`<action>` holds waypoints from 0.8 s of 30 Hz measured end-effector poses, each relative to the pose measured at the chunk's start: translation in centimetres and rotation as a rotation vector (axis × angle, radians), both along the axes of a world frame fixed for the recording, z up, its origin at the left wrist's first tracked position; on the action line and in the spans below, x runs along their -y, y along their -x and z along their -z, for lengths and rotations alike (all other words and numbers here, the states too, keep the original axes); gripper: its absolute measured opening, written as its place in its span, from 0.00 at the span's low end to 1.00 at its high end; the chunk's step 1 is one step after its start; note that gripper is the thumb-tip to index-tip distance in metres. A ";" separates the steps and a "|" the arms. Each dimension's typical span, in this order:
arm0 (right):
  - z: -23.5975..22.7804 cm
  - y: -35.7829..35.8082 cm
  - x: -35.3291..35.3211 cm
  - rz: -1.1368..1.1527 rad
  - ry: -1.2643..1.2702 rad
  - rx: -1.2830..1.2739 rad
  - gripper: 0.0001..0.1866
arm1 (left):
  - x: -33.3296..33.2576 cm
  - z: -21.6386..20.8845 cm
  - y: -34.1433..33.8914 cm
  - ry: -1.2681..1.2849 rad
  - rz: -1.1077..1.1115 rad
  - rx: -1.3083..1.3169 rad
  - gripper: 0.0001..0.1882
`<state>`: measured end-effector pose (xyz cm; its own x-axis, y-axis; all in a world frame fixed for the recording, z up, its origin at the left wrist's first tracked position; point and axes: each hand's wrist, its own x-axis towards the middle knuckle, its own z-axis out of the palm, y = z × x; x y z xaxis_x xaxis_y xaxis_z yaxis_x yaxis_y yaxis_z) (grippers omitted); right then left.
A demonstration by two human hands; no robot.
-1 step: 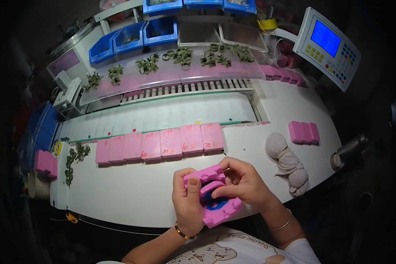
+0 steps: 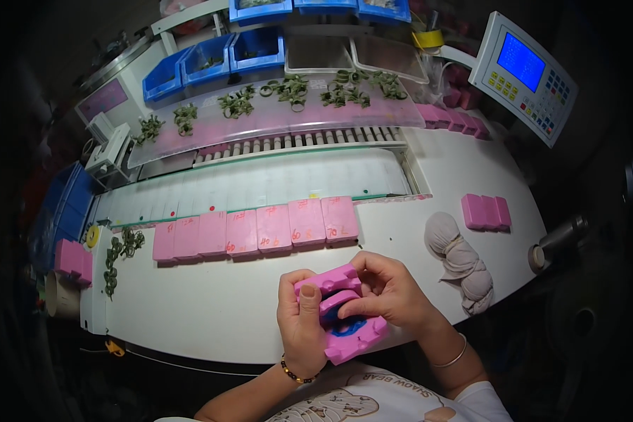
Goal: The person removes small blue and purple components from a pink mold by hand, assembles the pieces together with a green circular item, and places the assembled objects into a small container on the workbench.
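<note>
My left hand [image 2: 300, 320] is wrapped round the left side of a pink rubber mould [image 2: 357, 342], its thumb lying over the upper part. The mould is parted like a mouth, and blue material [image 2: 347, 325] shows in the gap. My right hand [image 2: 392, 292] grips the mould from the right. Its thumb reaches into the gap against a rounded pink middle piece [image 2: 337, 301], while the other fingers curl behind the top part. Whether a small piece sits under the right fingers is hidden. Both hands are above the front of the white table [image 2: 204, 302].
Several pink blocks [image 2: 273, 228] stand in a row beyond my hands, before a white conveyor belt [image 2: 260, 176]. Green ring-shaped pieces [image 2: 110, 267] lie at left. A twisted grey cloth [image 2: 461, 264], pink blocks [image 2: 485, 212] and a control panel [image 2: 524, 74] are at right. Blue bins [image 2: 207, 60] hang behind.
Small coloured dots on the conveyor belt have shifted slightly left. My hands and the mould are almost unchanged.
</note>
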<state>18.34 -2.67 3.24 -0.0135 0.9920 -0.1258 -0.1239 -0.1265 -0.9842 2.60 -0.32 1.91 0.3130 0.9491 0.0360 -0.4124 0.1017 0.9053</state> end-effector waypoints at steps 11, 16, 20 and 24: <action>0.5 0.8 0.7 0.106 -0.189 -0.084 0.13 | 0.2 -0.5 0.2 -0.157 0.119 0.015 0.16; 0.8 1.1 1.2 0.124 -0.237 -0.140 0.14 | 0.1 -0.5 0.7 -0.101 0.148 -0.030 0.16; 0.6 1.3 1.7 0.035 -0.163 -0.114 0.22 | -0.3 -0.3 0.9 -0.022 0.057 -0.081 0.15; 0.5 1.6 2.2 0.052 -0.068 0.025 0.20 | -1.0 -0.5 0.9 0.100 0.092 0.002 0.17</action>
